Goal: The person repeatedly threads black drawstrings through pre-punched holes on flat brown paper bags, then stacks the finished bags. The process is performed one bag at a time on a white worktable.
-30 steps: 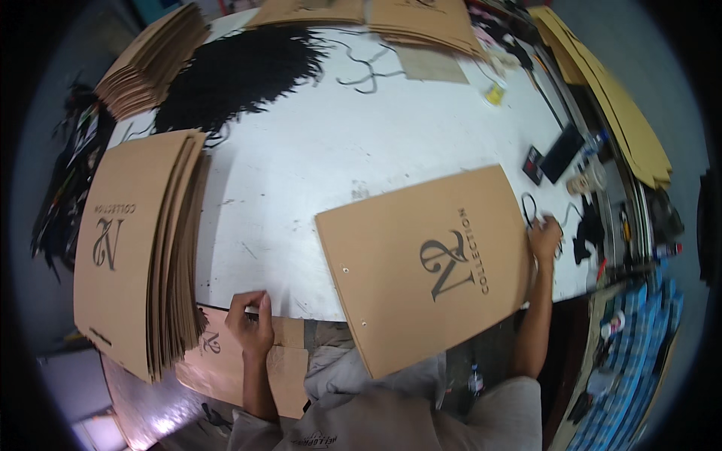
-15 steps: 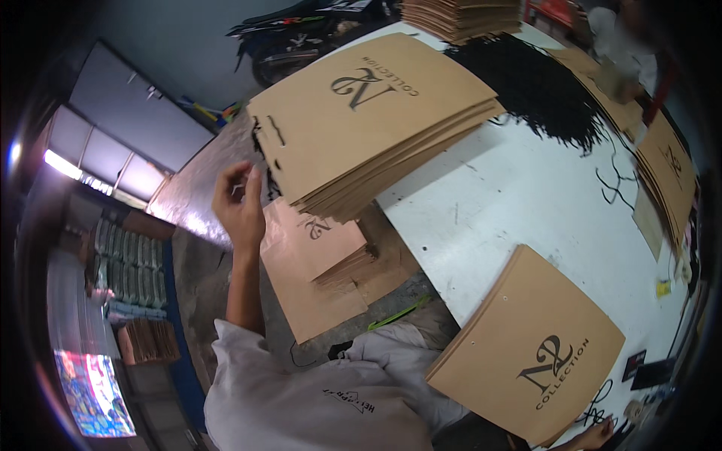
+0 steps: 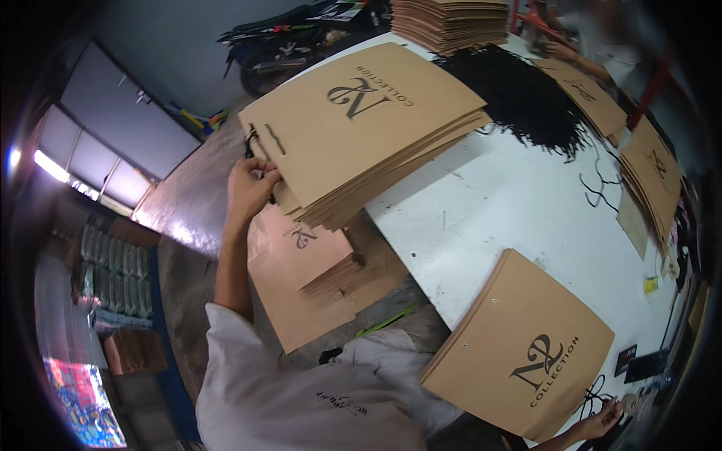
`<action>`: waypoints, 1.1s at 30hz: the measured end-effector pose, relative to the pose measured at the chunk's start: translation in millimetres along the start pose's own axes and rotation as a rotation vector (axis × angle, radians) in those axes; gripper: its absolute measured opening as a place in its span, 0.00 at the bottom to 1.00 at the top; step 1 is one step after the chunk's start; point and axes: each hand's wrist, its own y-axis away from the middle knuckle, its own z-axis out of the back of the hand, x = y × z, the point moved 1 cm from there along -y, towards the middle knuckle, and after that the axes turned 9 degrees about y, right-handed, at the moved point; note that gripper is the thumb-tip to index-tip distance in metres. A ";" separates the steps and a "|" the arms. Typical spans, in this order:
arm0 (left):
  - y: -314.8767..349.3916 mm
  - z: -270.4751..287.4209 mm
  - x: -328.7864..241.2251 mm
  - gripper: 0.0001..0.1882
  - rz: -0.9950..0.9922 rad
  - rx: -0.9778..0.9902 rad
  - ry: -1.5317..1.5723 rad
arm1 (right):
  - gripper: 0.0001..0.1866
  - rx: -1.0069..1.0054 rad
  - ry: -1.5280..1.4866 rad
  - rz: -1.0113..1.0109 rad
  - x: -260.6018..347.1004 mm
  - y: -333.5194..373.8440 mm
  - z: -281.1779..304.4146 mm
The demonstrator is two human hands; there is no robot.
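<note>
A thick stack of flat brown paper bags (image 3: 421,83) with black lettering lies across the table's far left corner, black cord (image 3: 276,139) threaded through the top bag's punched holes. At its overhanging left edge, my left hand (image 3: 252,184) is closed with fingertips pinched on the bag edge beside the cord; the exact grip is partly hidden. A smaller pile of brown bags (image 3: 519,338), showing punched holes and no handle, lies at the near right. Beyond it, my right hand (image 3: 602,421) is closed at several loose black cords (image 3: 590,395); its fingertips are small and unclear.
A heap of black cords (image 3: 519,98) covers part of the white table (image 3: 451,218). A tall bag stack (image 3: 451,22) stands behind it. More bags (image 3: 650,177) lie at right, near a co-worker (image 3: 602,52). Brown bags (image 3: 301,263) sit below the table edge. A motorcycle (image 3: 293,52) is parked behind.
My left hand has moved in to the stack's edge, its fingers closing there. My right hand has come slightly up beside the cords. The co-worker's arm has shifted. The view has turned slightly.
</note>
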 end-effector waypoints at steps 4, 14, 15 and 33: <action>-3.3 -0.7 11.7 0.14 0.070 -0.023 0.107 | 0.12 -0.012 0.122 -0.063 76.3 26.0 -10.4; -52.8 62.8 52.2 0.10 -0.261 0.012 0.026 | 0.13 0.291 -0.321 -0.295 176.9 73.7 -54.0; -44.8 63.4 36.7 0.13 -0.199 0.024 -0.037 | 0.12 0.358 -0.371 -0.315 189.6 80.7 -51.1; 232.1 -258.9 -121.9 0.09 0.020 1.092 0.775 | 0.18 1.148 0.298 0.536 262.5 144.9 -74.6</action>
